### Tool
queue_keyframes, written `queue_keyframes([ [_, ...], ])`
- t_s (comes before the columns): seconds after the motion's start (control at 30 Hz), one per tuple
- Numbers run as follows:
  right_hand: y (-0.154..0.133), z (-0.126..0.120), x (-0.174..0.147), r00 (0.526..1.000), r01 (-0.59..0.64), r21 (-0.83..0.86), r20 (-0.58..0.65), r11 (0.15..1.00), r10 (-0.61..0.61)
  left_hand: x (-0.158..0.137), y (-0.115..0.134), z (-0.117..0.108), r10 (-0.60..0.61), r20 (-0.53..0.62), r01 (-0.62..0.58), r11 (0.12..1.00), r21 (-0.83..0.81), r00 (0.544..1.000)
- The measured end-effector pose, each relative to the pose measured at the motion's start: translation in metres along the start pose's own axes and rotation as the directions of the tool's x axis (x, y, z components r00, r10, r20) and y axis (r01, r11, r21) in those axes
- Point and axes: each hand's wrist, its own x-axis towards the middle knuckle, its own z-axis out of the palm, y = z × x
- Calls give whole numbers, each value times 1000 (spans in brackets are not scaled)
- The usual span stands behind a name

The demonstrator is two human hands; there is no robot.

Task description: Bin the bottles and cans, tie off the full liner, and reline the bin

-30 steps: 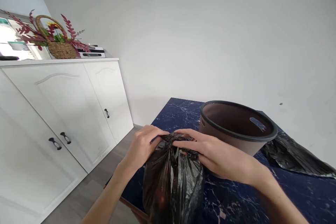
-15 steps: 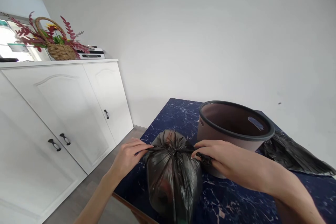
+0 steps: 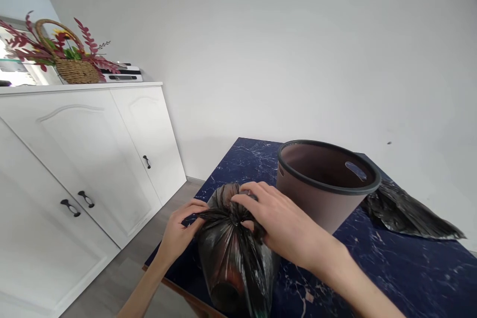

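Observation:
A filled black garbage bag (image 3: 233,253), thin enough to show dim shapes inside, stands at the near edge of the dark blue marbled table. Its top is gathered into a knot with creases fanning outward. My left hand (image 3: 182,228) pinches a twisted end of the bag on the knot's left side. On the right, my right hand (image 3: 276,218) curls over the knot, fingers closed on the bag's top; part of what it grips is hidden behind the palm. Just behind that hand is a brown trash can (image 3: 316,203) with a dark rim and handle cutouts.
Another black plastic bag (image 3: 410,211) lies flat and crumpled right of the can. The blue table (image 3: 253,159) meets a pale wall. At left stands a white cabinet (image 3: 85,129) with dark handles, bearing a wicker flower basket (image 3: 76,70) and a white device (image 3: 122,74).
My right hand has moved left from the stretched bag end onto the knot. My left hand keeps its pinch. The view has shifted slightly.

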Motion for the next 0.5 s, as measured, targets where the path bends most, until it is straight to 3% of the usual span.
queue_keyframes([
  [0.17, 1, 15, 17, 986, 156, -72, 74, 985, -150, -5, -11, 1, -128, -94, 90, 936, -339, 987],
  [0.27, 0, 11, 16, 974, 216, -78, 82, 973, -210, -4, -22, 5, -297, -202, 158, 845, -510, 933],
  [0.4, -10, -2, 10, 962, 268, -92, 81, 959, -261, -4, -42, 11, -529, -269, 341, 783, -520, 805],
  [0.5, -18, -14, -1, 953, 301, -53, 47, 952, -298, -7, -50, 13, -560, -253, 420, 792, -443, 789],
])
